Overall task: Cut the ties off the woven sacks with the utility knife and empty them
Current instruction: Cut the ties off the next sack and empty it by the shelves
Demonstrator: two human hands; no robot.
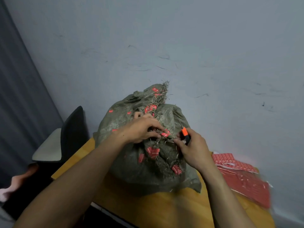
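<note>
A bulging grey-green woven sack (131, 168) stands on a wooden table (148, 209), its bunched neck frayed and dotted with small red tags (153, 152). My left hand (141, 129) pinches the gathered neck and a red-tagged tie (165, 134) at the sack's top. My right hand (192, 150) grips an orange and black utility knife (185, 134), its tip raised just right of the tie, while the fingertips touch the frayed neck. A second gathered peak (158, 92) of the sack rises behind.
A stack of red printed sheets (243, 175) lies on the table's right side. A dark chair (70, 135) with a pale seat stands to the left beside a grey curtain (18, 96). A scuffed white wall (197, 46) is close behind the sack.
</note>
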